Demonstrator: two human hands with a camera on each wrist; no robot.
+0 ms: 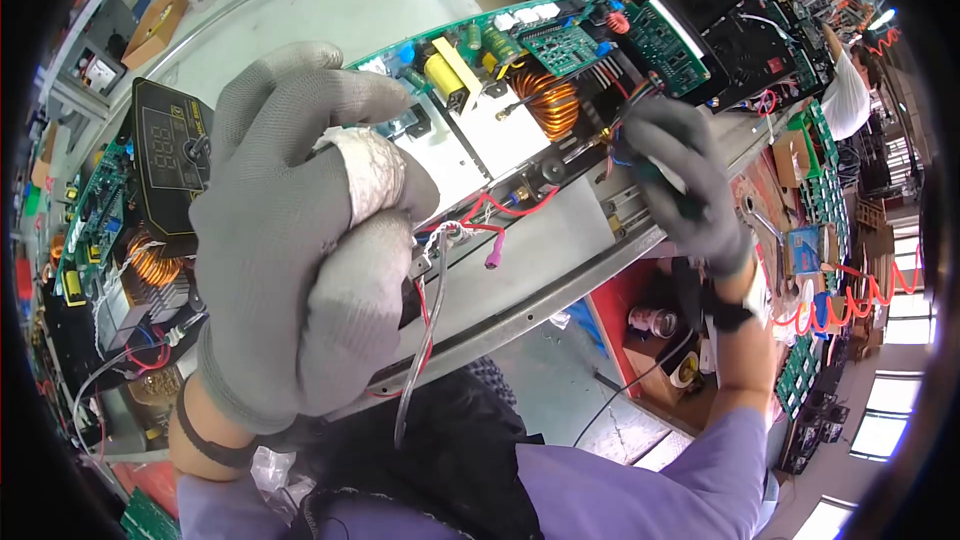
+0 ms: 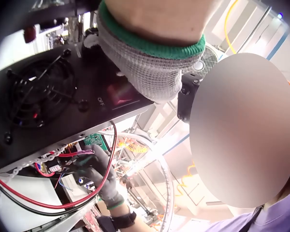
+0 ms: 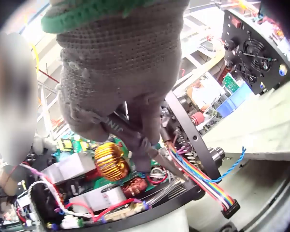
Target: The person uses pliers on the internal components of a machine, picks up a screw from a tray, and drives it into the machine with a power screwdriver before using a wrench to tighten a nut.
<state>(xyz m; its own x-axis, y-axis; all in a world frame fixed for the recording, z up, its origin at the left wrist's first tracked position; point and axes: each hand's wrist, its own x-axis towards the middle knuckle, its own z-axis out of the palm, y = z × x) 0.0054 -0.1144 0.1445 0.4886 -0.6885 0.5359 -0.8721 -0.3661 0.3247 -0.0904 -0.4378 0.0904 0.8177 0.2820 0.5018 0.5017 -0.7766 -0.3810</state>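
Observation:
An open black device with a green circuit board (image 1: pixel 375 60) and a copper coil (image 1: pixel 545 105) lies lengthwise on the bench. Curled around its left end is my gloved left hand (image 1: pixel 300 230); in the left wrist view that hand (image 2: pixel 147 72) lies against the black fan panel (image 2: pixel 99 87). My gloved right hand (image 1: pixel 685 180) is at the device's right part. The right wrist view has this hand (image 3: pixel 121 72) gripping dark-handled pliers (image 3: pixel 159 159), their metal tip beside a rainbow ribbon cable (image 3: pixel 203 183) at the black end plate (image 3: pixel 191 135). Whether the tip pinches a wire, I cannot tell.
A second open device with a display panel (image 1: pixel 170 155) stands at the left. More black fan units (image 1: pixel 750 40) are at the back right. Loose red wires and a grey cable (image 1: pixel 425 340) hang over the metal bench edge (image 1: pixel 530 318). A red-sided box (image 1: pixel 615 315) sits below.

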